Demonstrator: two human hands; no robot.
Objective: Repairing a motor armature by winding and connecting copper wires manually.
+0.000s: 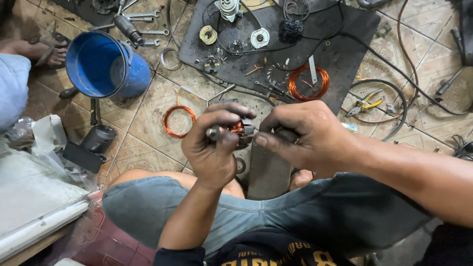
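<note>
My left hand (213, 145) is closed around a small motor armature (240, 129) with copper windings; its steel shaft end sticks out by my thumb. My right hand (301, 134) meets it from the right, fingers pinched at the armature's other end. Both hands are held over my knees, above a tiled floor. Much of the armature is hidden by my fingers.
A blue bucket (103, 64) lies on its side at upper left. Copper wire coils (179, 121) (308, 82), a dark mat (340, 47) with motor parts, wrenches (143, 17), yellow-handled pliers (365, 102) and black cables litter the floor. Another person's sandalled foot (47, 51) is at far left.
</note>
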